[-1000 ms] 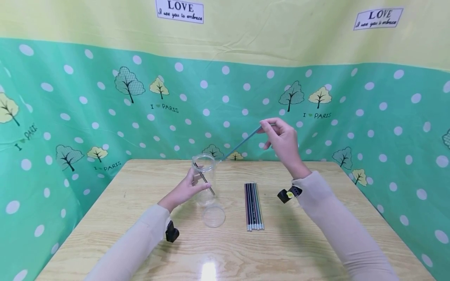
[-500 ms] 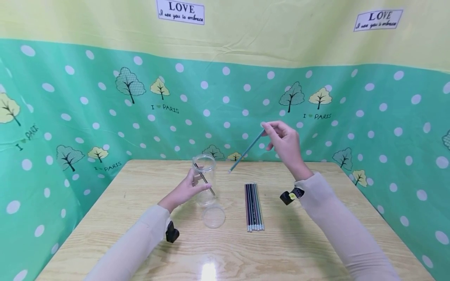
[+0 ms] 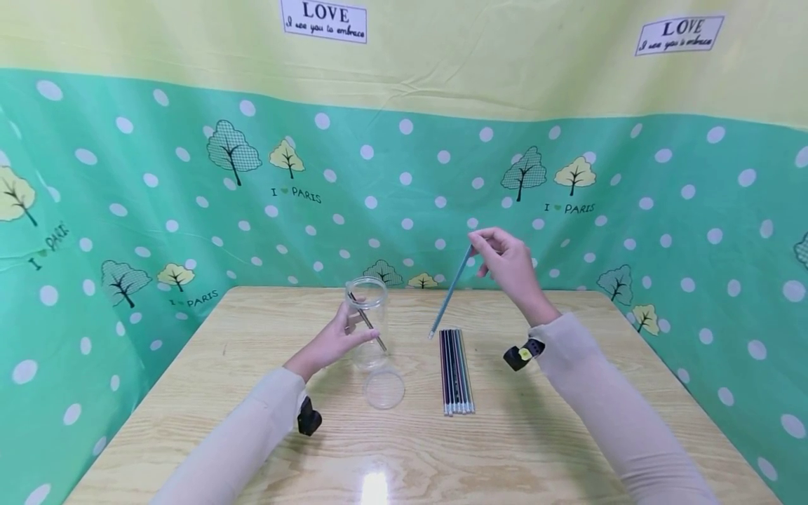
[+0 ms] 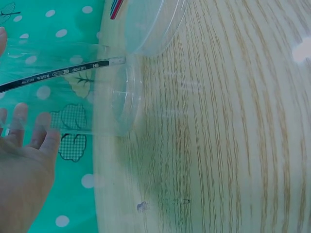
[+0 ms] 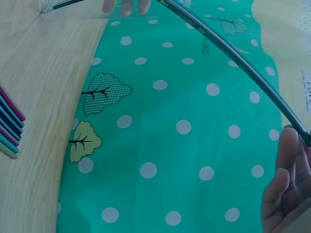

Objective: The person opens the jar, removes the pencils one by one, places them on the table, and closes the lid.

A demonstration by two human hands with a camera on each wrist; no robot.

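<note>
My left hand (image 3: 331,344) grips a clear jar (image 3: 377,319), which stands upright and lidless at the left of centre. One dark pencil (image 3: 366,320) leans inside; in the left wrist view its lettering and pale end are readable through the wall. Up to the right, my right hand (image 3: 510,266) pinches a blue-green pencil (image 3: 451,291) near its upper end. That pencil slants down to the left, its silvery eraser end lowest, in the air right of the jar and apart from it. In the right wrist view, fingertips (image 5: 286,145) meet at the pencil's end.
A round clear lid (image 3: 384,390) lies on the wooden table (image 3: 278,449) just in front of the jar. Right of it several pencils (image 3: 456,372) lie side by side, eraser ends toward me. A green and yellow patterned cloth (image 3: 404,175) hangs behind the table.
The blue-green pencil's lower end has swung down and right, away from the jar's mouth, and the pencil is steeper. My right hand has sunk slightly. The left hand and jar stay put.
</note>
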